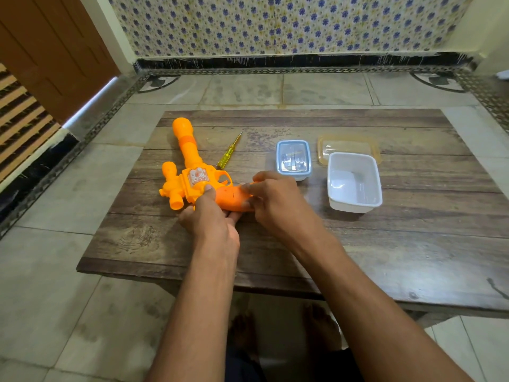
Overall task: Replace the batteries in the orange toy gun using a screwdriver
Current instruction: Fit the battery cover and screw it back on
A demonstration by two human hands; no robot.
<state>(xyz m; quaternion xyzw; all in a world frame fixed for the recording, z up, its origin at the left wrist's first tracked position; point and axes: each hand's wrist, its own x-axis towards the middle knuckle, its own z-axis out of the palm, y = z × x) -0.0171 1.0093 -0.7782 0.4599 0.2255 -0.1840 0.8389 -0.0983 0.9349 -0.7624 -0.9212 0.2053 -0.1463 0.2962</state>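
Orange toy gun gripped by both hands at centre frame; screwdriver lies untouched, battery cover seemingly unopened.

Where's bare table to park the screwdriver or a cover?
Free: near strip of the table flanking the forearms, and the far edge behind the tubs. Crowded: toy gun, screwdriver, left hand, right hand, lidded tub, open tub.
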